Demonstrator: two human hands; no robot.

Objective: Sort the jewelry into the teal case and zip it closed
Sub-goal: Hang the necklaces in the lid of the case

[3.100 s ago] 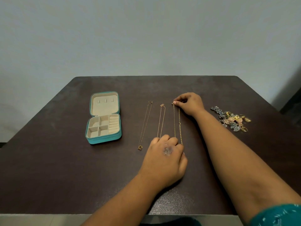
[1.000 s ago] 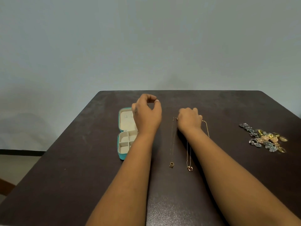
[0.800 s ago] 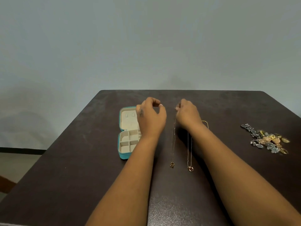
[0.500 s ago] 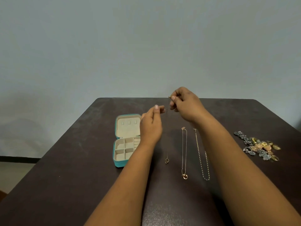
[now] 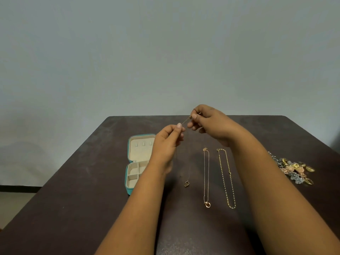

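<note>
- Left hand: I log it raised above the table, thumb and forefinger pinched on the upper end of a fine necklace; remaining fingers curled in.
- Right hand: raised just beside the left, thumb and forefinger pinched on the same necklace at its clasp end, other fingers loosely bent under.
- Fine necklace: strung between the two pinches, the rest hanging down in a thin loop; a small double-ring pendant at the low end. I cannot tell whether the pendant touches the table.
- Teal case: lying open on the table, left of the left forearm, which hides part of it. Cream lining; lid half lies flat at the far side with three small tabs; near half divided into compartments, those in view holding nothing.
- Pendant necklace: laid out straight on the table between the forearms, ring pendant at the near end.
- Gold chain: laid in a long narrow loop just right of the pendant necklace, not touching it.
- Heap of small jewelry: gold, pink and blue-grey pieces, piled near the table's right edge, well apart from the case.
- Table: dark brown, set against a plain pale wall.
</note>
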